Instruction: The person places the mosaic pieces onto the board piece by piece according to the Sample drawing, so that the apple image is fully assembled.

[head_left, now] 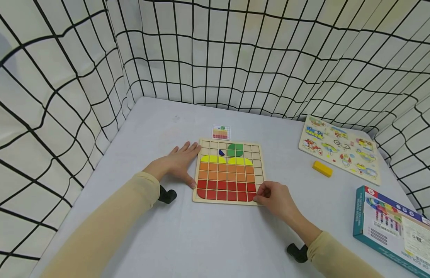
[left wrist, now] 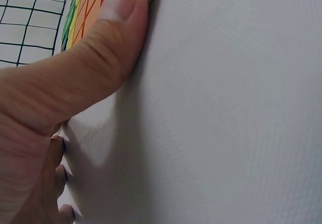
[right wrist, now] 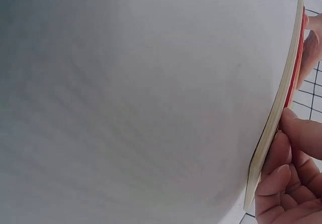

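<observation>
A square wooden grid board [head_left: 262, 162] lies on the table, filled with rows of red, orange and yellow tiles. Green tiles [head_left: 235, 150] and one dark blue piece [head_left: 221, 153] sit higher up in it. My left hand [head_left: 180, 164] is spread at the board's left side, its thumb [left wrist: 118, 38] pressing the edge. At the lower right corner, my right hand [head_left: 275, 197] has its fingers curled and pinches a red tile [head_left: 251, 196] between thumb and forefinger. The fingertips partly hide that tile. In the right wrist view, the thumb [right wrist: 302, 131] lies along the board's red row.
A small pattern card [head_left: 221, 132] lies behind the board. To the right are a yellow block [head_left: 322, 168], a vehicle picture puzzle [head_left: 340, 148] and a teal-edged box [head_left: 395, 227]. Black netting [head_left: 228, 50] encloses the table [head_left: 215, 239] at the back and sides.
</observation>
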`<state>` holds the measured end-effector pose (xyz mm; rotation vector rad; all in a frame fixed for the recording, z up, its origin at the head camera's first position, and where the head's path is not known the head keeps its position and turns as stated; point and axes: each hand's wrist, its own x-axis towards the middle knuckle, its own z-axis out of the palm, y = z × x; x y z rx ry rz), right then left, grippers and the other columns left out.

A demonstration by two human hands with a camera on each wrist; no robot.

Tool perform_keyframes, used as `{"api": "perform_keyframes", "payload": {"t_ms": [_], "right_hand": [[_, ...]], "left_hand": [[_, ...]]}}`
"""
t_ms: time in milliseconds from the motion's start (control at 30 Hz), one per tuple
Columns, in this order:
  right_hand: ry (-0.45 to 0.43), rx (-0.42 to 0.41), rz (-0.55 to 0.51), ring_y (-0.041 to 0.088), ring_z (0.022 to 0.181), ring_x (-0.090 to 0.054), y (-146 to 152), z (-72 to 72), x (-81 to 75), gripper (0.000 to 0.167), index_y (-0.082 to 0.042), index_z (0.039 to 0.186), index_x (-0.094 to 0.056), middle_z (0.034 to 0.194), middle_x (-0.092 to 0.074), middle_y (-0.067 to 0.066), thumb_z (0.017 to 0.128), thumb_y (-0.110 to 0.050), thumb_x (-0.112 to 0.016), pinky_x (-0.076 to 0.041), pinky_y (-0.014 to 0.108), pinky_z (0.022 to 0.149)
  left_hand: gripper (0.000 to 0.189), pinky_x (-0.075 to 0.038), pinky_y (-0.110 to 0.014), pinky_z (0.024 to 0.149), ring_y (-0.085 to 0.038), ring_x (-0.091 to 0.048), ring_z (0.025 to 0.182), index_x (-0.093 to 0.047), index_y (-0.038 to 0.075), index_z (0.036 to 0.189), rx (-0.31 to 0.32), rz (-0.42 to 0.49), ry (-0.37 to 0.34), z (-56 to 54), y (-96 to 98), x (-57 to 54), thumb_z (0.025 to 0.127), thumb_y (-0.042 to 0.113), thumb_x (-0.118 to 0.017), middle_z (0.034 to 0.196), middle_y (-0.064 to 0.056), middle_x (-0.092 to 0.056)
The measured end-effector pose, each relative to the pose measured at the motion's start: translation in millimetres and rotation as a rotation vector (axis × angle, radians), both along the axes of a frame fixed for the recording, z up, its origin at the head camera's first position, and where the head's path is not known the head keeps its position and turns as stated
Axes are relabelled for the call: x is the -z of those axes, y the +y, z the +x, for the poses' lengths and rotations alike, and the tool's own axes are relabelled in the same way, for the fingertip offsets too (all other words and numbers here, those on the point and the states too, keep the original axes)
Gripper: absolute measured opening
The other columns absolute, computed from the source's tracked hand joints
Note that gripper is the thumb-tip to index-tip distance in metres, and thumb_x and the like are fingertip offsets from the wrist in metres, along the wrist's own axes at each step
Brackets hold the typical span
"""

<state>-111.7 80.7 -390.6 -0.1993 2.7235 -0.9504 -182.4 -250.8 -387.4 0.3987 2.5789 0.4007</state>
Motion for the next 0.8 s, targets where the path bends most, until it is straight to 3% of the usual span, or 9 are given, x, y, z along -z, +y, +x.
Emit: {"api": "perform_keyframes", "payload": {"t_ms": [433, 633, 800], "right_hand": [[-0.020, 0.005, 0.023, 0.016, 0.079, -0.056, 16.4, -0.6, -12.3, 0.013, -0.009, 0.093, -0.067, 0.084, -0.065, 0.002, 0.090, -0.014, -0.078, -0.049, 0.022, 0.063], [0.008, -0.051, 0.069, 0.018, 0.085, -0.061, 38.9, -15.3, -25.8, 0.017, -0.006, 0.103, -0.069, 0.093, -0.070, 0.005, 0.094, -0.020, -0.074, -0.052, 0.024, 0.067], [0.028, -0.080, 0.116, 0.022, 0.092, -0.064, 58.9, -33.1, -39.9, 0.022, -0.006, 0.109, -0.070, 0.101, -0.072, 0.009, 0.098, -0.025, -0.070, -0.055, 0.027, 0.073]], "left_hand": [[0.138, 0.001, -0.063, 0.127, -0.040, 0.009, 0.160, -0.005, 0.007, 0.165, 0.016, -0.013, -0.007, -1.7, 0.0, 1.3, 0.069, 0.058, -0.089, 0.173, -0.016, 0.001], [0.137, -0.001, -0.064, 0.127, -0.041, 0.008, 0.160, -0.005, 0.006, 0.165, 0.018, 0.000, -0.024, -2.9, -1.9, 1.6, 0.070, 0.056, -0.090, 0.173, -0.017, 0.001], [0.122, -0.009, -0.064, 0.127, -0.043, -0.001, 0.160, -0.011, 0.003, 0.164, 0.007, 0.040, -0.029, -4.5, -5.7, -0.5, 0.079, 0.053, -0.084, 0.172, -0.020, -0.009]]}}
